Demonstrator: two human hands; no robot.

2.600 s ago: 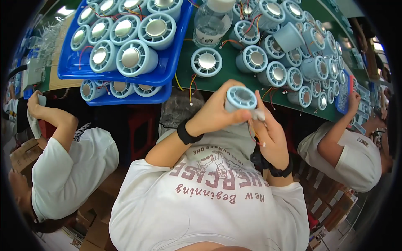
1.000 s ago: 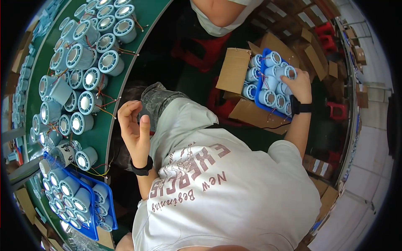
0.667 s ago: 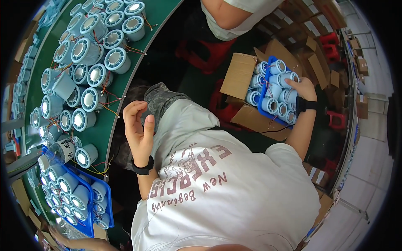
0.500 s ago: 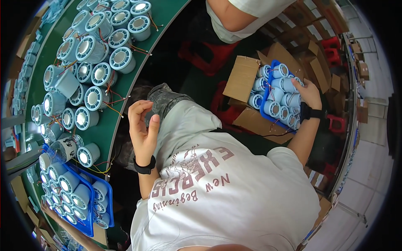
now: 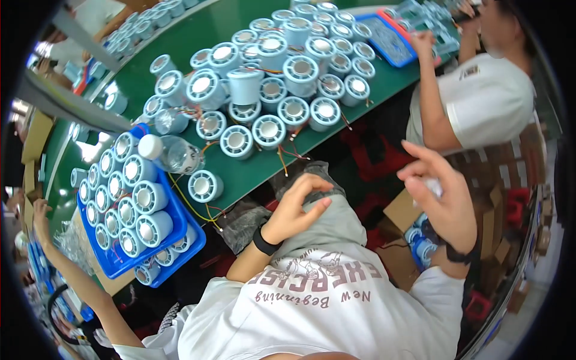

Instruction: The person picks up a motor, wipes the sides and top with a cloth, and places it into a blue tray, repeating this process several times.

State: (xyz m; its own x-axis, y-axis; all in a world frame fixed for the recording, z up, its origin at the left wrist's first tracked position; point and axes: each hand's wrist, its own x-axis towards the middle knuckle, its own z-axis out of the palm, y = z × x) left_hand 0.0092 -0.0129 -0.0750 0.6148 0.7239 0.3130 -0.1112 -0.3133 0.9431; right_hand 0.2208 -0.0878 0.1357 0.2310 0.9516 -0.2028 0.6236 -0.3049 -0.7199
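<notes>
My left hand [image 5: 300, 207], with a black band on its wrist, hovers over my lap near the bench edge, fingers loosely apart and holding nothing. To the right, my right hand [image 5: 444, 201] is raised above the carton, its index finger and thumb spread. A small pale patch shows by its palm; I cannot make out what it is. On the green bench [image 5: 264, 180] stand many light-blue cylindrical units [image 5: 236, 141] with pale round centres, slotted rims and thin coloured wires. The nearest one [image 5: 205, 186] stands apart, close to the bench edge.
Stacked blue trays [image 5: 123, 267] of the same units stand at left beside a clear plastic bottle [image 5: 180, 155]. A co-worker's arm [image 5: 429, 102] reaches over a blue tray [image 5: 387, 42] at far right. Another person's arm [image 5: 78, 279] extends at left. Below right sits an open carton [image 5: 401, 264].
The view has swung toward the bench. My right hand has left the blue tray of units in the carton and risen toward my front. My left hand stays near my lap, fingers more bent.
</notes>
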